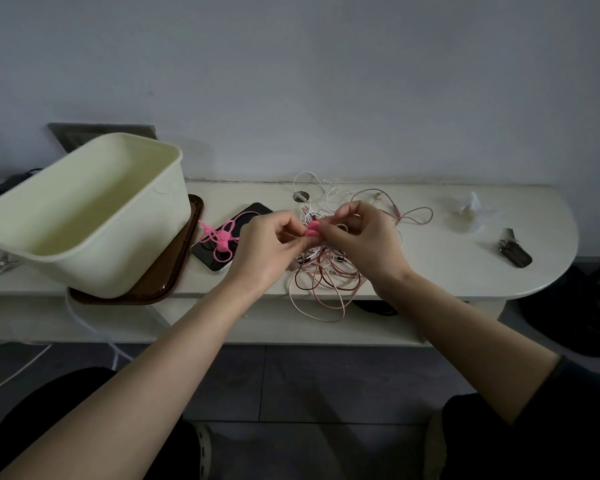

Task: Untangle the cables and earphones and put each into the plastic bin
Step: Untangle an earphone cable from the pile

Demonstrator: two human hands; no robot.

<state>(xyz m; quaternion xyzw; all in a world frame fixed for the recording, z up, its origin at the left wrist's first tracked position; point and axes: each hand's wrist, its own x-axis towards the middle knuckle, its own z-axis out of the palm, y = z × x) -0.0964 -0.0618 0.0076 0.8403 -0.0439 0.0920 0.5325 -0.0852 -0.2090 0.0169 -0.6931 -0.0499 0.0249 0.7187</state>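
Both hands are up over the cable tangle [326, 271], fingertips meeting at centre. Left hand [264, 247]: fingers curled, thumb and forefinger pinching a small pink piece [311, 231]. Right hand [364, 237]: fingers curled too, nipping the same pink piece from the 3 o'clock side, with strands running under its palm; I can't tell which strand it has. The tangle is pink and rose-gold cords mixed with white ones, lying on the table [430, 265] right under the hands. Its loops spill toward 6 o'clock over the front edge. A thin white earphone lead [307, 178] arcs out at 12 o'clock, next to a round grommet hole [301, 196]. 1 rose-gold loop [418, 216] trails off at 3 o'clock. At 9 o'clock, just beside my left hand, a dark phone [207, 259] lies flat with a knot of pink silicone ties [220, 237] on top of it. Further out at 9 o'clock is the cream plastic bin [118, 261], tilted, mouth open toward me, sitting on a brown tray [174, 275]; no cables visible inside it. At 2 o'clock there's a crumpled whitish wad [471, 216]. Well out at 3 o'clock, near the table's rounded end, lies a dark key bunch [515, 252].
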